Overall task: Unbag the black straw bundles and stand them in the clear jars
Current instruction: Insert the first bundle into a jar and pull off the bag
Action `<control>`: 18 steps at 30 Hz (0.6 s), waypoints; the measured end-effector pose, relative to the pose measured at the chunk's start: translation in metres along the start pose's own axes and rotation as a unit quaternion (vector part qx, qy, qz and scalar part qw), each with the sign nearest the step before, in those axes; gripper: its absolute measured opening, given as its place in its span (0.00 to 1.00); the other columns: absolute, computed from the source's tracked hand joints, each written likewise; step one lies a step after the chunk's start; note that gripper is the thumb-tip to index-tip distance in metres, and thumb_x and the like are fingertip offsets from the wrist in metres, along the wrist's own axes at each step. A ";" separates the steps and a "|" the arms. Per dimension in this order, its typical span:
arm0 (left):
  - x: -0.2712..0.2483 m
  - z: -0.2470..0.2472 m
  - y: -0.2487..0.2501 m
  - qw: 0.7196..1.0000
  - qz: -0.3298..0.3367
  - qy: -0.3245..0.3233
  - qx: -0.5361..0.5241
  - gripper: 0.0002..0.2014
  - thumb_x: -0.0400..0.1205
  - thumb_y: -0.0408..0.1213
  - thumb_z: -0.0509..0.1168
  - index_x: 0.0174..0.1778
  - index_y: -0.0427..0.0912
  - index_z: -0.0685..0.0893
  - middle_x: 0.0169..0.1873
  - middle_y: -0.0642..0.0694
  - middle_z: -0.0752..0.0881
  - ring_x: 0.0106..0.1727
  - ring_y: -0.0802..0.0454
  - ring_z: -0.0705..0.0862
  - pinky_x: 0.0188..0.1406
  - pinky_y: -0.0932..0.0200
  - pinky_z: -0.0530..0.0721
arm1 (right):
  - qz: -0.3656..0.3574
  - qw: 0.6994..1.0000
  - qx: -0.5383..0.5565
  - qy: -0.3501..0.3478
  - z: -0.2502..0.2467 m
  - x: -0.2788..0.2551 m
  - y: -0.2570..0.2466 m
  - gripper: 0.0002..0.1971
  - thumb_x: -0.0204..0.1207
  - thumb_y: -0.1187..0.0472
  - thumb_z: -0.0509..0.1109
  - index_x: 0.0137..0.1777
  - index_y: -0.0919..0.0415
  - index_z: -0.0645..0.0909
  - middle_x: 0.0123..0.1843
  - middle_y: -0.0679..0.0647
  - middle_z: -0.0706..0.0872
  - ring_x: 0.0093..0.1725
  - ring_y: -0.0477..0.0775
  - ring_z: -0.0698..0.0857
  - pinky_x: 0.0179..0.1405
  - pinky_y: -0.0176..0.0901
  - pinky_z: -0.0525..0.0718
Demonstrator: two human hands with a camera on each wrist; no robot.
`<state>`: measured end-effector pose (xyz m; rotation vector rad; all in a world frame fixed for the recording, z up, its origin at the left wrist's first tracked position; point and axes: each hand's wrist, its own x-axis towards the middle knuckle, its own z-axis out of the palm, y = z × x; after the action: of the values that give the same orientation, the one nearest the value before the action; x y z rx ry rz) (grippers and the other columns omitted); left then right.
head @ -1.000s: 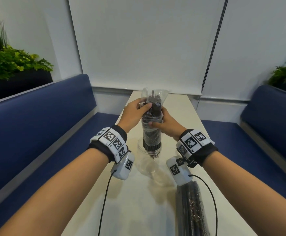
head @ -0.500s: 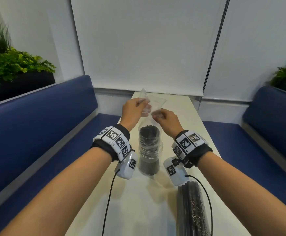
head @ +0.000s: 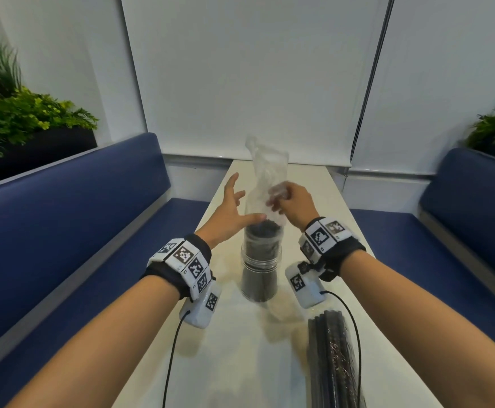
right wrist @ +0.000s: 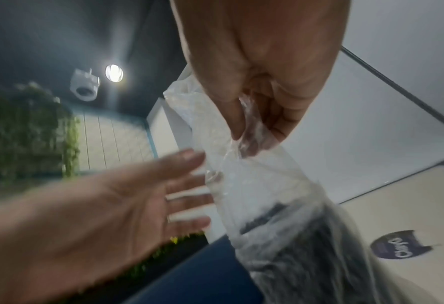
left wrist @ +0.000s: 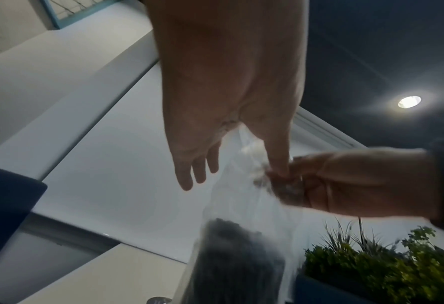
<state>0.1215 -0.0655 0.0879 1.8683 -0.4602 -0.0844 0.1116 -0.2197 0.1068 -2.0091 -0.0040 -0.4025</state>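
A clear jar (head: pixel 260 272) stands mid-table with a bundle of black straws (head: pixel 261 231) upright inside it. The clear plastic bag (head: pixel 266 172) still sleeves the top of the bundle and rises above it. My right hand (head: pixel 287 201) pinches the bag (right wrist: pixel 244 164) between thumb and fingers. My left hand (head: pixel 234 207) is spread beside the bag with straight fingers, its thumb near the plastic; in the right wrist view that left hand (right wrist: pixel 127 197) holds nothing. A second bagged bundle of black straws (head: pixel 333 360) lies on the table near me, at the right.
The narrow cream table (head: pixel 234 363) runs between two blue benches (head: pixel 72 225). Planters with green plants (head: pixel 19 119) sit behind both benches. A round dark sticker (right wrist: pixel 399 244) is on the tabletop by the jar. Cables hang from both wrist cameras.
The straws have dropped into the jar and stayed there. My left hand let go of the bag and spread apart; my right hand has drawn the bag higher off the bundle.
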 end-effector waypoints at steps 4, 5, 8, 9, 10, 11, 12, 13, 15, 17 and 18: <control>-0.003 -0.003 0.011 0.996 0.028 0.070 -0.040 0.41 0.77 0.39 0.70 0.80 0.49 0.50 0.61 0.44 0.83 0.63 0.53 0.80 0.67 0.55 0.71 | -0.008 0.982 0.189 0.019 -0.012 0.002 -0.030 0.15 0.73 0.74 0.65 0.55 0.64 0.65 0.40 0.60 0.84 0.29 0.55 0.82 0.29 0.41 0.82; -0.005 -0.005 0.016 0.993 0.040 0.091 -0.056 0.39 0.78 0.38 0.69 0.79 0.48 0.53 0.55 0.43 0.86 0.57 0.56 0.83 0.63 0.58 0.72 | -0.019 0.975 0.221 0.018 -0.017 0.000 -0.035 0.18 0.73 0.75 0.66 0.56 0.62 0.62 0.41 0.61 0.83 0.28 0.54 0.82 0.27 0.40 0.83; -0.018 -0.011 0.028 0.981 0.094 0.116 -0.122 0.32 0.78 0.32 0.68 0.75 0.48 0.60 0.46 0.38 0.88 0.50 0.53 0.87 0.57 0.61 0.79 | -0.069 0.970 0.222 0.066 -0.030 -0.008 -0.046 0.24 0.72 0.76 0.66 0.55 0.57 0.56 0.47 0.60 0.78 0.25 0.51 0.84 0.27 0.36 0.85; -0.025 -0.012 0.032 0.977 0.112 0.115 -0.142 0.30 0.78 0.31 0.67 0.73 0.50 0.62 0.43 0.38 0.88 0.47 0.53 0.88 0.56 0.60 0.82 | -0.091 0.973 0.191 0.091 -0.032 -0.012 -0.047 0.24 0.72 0.76 0.66 0.54 0.56 0.56 0.48 0.58 0.76 0.26 0.50 0.84 0.29 0.35 0.85; -0.033 -0.013 0.035 0.972 0.128 0.117 -0.156 0.28 0.79 0.29 0.67 0.71 0.51 0.64 0.41 0.40 0.88 0.44 0.55 0.88 0.54 0.61 0.85 | -0.120 0.975 0.151 0.109 -0.033 -0.017 -0.049 0.23 0.73 0.74 0.67 0.55 0.54 0.57 0.50 0.56 0.74 0.30 0.49 0.85 0.32 0.34 0.85; -0.039 -0.014 0.037 0.968 0.142 0.124 -0.164 0.26 0.79 0.28 0.66 0.69 0.51 0.65 0.40 0.41 0.87 0.41 0.56 0.88 0.50 0.62 0.86 | -0.159 0.975 0.102 0.116 -0.032 -0.023 -0.050 0.22 0.73 0.71 0.67 0.56 0.52 0.59 0.54 0.54 0.73 0.39 0.51 0.85 0.40 0.37 0.85; -0.046 -0.015 0.039 0.965 0.151 0.134 -0.169 0.24 0.79 0.28 0.66 0.66 0.51 0.66 0.38 0.43 0.87 0.39 0.56 0.88 0.48 0.63 0.87 | -0.196 0.974 0.044 0.105 -0.031 -0.029 -0.049 0.20 0.74 0.64 0.68 0.58 0.50 0.63 0.59 0.53 0.71 0.52 0.55 0.82 0.50 0.44 0.84; -0.052 -0.016 0.041 0.962 0.156 0.143 -0.174 0.22 0.79 0.28 0.65 0.64 0.50 0.67 0.38 0.44 0.86 0.38 0.56 0.88 0.46 0.62 0.87 | -0.218 0.973 -0.009 0.077 -0.030 -0.035 -0.047 0.18 0.74 0.56 0.69 0.61 0.47 0.67 0.64 0.52 0.68 0.63 0.57 0.74 0.62 0.50 0.78; -0.064 -0.018 0.043 0.959 0.160 0.152 -0.179 0.18 0.80 0.27 0.65 0.61 0.47 0.70 0.36 0.47 0.86 0.37 0.58 0.87 0.43 0.64 0.86 | -0.192 0.978 -0.082 -0.027 -0.028 -0.051 -0.044 0.25 0.68 0.43 0.68 0.65 0.45 0.72 0.74 0.51 0.60 0.76 0.57 0.58 0.73 0.48 0.61; -0.077 -0.021 0.044 0.958 0.162 0.154 -0.180 0.14 0.80 0.28 0.64 0.58 0.46 0.73 0.35 0.50 0.87 0.38 0.61 0.87 0.41 0.68 0.85 | -0.151 0.973 -0.124 -0.118 -0.028 -0.068 -0.040 0.30 0.61 0.38 0.69 0.65 0.45 0.75 0.79 0.49 0.54 0.78 0.51 0.49 0.72 0.45 0.50; -0.084 -0.022 0.043 0.957 0.161 0.153 -0.185 0.13 0.80 0.28 0.64 0.57 0.47 0.75 0.34 0.52 0.87 0.38 0.61 0.87 0.42 0.69 0.84 | -0.147 0.969 -0.141 -0.137 -0.027 -0.077 -0.038 0.30 0.60 0.38 0.70 0.63 0.48 0.78 0.78 0.47 0.55 0.77 0.48 0.49 0.72 0.45 0.49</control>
<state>0.0388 -0.0284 0.1216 1.3899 -0.4884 0.3146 0.0249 -0.2126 0.1288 -2.3402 -0.4445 -0.3212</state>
